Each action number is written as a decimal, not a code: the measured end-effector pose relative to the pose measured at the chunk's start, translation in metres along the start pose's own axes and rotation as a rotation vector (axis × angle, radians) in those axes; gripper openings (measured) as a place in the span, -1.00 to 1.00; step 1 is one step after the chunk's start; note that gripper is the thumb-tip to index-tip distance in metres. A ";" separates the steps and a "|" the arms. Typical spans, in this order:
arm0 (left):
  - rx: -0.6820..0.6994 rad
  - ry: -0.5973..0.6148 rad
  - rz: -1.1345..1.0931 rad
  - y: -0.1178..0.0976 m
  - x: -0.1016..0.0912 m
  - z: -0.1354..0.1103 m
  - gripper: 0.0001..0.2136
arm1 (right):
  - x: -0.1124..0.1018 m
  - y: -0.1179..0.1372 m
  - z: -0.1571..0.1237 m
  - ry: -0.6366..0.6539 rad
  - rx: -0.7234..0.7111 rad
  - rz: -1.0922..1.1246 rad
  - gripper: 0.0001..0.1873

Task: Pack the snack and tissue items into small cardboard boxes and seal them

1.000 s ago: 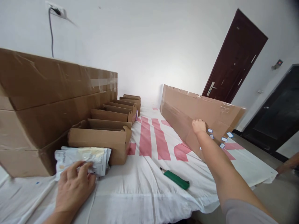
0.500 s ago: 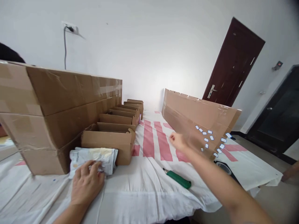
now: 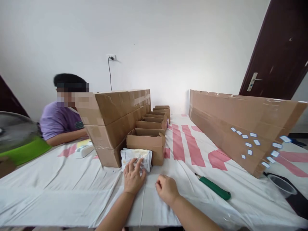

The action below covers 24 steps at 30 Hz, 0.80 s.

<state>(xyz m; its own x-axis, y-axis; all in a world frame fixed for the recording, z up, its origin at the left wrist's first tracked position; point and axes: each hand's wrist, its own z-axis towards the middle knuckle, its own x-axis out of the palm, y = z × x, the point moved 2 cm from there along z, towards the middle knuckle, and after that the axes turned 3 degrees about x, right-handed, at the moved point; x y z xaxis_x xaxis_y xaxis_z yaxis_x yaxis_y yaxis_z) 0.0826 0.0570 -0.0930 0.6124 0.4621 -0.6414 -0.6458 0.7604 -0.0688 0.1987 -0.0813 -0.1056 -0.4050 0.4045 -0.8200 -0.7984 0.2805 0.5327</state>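
Observation:
My left hand (image 3: 133, 178) rests on white plastic packets (image 3: 147, 157), its fingers spread over their near side. The packets lean against the front of the nearest open cardboard box (image 3: 156, 148). Just right of them, above the white cloth (image 3: 113, 200), is my right hand (image 3: 167, 190). Its fingers are curled closed, and whatever they may hold is hidden. A green utility knife (image 3: 215, 188), its tip pointing away to the left, lies on the cloth beyond my right hand.
Stacked cardboard boxes (image 3: 109, 131) form a wall on the left, with a person in a purple top (image 3: 59, 120) behind it. On the right stands a cardboard panel (image 3: 216, 123) bearing several small white labels (image 3: 253, 134). A clear plastic bowl (image 3: 282, 186) sits at far right.
The view has turned left, bringing the person into sight. My right hand has come back from beside the cardboard panel to near my left hand, which stays on the packets.

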 end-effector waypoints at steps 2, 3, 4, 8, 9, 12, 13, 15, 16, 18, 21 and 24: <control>-0.002 -0.002 -0.013 0.000 0.000 -0.001 -0.61 | -0.001 -0.003 0.001 -0.001 -0.008 0.013 -0.88; -0.001 -0.005 -0.021 0.000 0.000 -0.001 -0.61 | -0.001 -0.003 0.001 -0.003 -0.011 0.018 -0.88; 0.002 -0.008 -0.029 0.000 0.000 -0.001 -0.60 | -0.001 -0.004 0.001 -0.004 -0.013 0.022 -0.88; 0.024 -0.014 -0.043 0.001 0.000 -0.001 -0.59 | -0.001 -0.002 -0.001 -0.010 -0.013 0.034 -0.88; 0.030 -0.021 -0.044 0.001 0.001 -0.001 -0.59 | -0.001 -0.001 -0.001 -0.012 -0.012 0.038 -0.89; 0.057 -0.051 -0.056 0.004 0.002 -0.001 -0.62 | -0.002 0.000 -0.002 -0.017 -0.008 0.045 -0.89; 0.066 -0.060 -0.060 0.005 0.003 0.000 -0.63 | -0.002 0.000 -0.002 -0.018 -0.006 0.046 -0.88; 0.078 -0.063 -0.059 0.006 0.005 0.000 -0.63 | -0.002 0.000 -0.002 -0.022 -0.004 0.049 -0.88; 0.084 -0.054 -0.059 0.007 0.006 0.000 -0.62 | -0.002 0.000 -0.002 -0.025 -0.005 0.050 -0.88; 0.094 -0.022 -0.071 0.009 0.009 0.000 -0.60 | -0.001 -0.001 -0.002 -0.028 -0.005 0.051 -0.88; 0.093 0.032 -0.121 0.010 0.012 0.001 -0.57 | 0.002 -0.003 -0.001 -0.032 -0.007 0.050 -0.88; 0.054 0.097 -0.172 0.010 0.014 0.002 -0.55 | 0.003 -0.004 0.000 -0.038 -0.012 0.062 -0.88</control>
<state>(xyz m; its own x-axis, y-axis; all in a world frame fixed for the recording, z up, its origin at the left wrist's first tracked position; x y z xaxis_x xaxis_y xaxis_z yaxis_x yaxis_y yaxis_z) 0.0862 0.0720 -0.1013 0.6631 0.2791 -0.6945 -0.5082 0.8491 -0.1440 0.2005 -0.0812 -0.1104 -0.4372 0.4533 -0.7768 -0.7778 0.2431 0.5796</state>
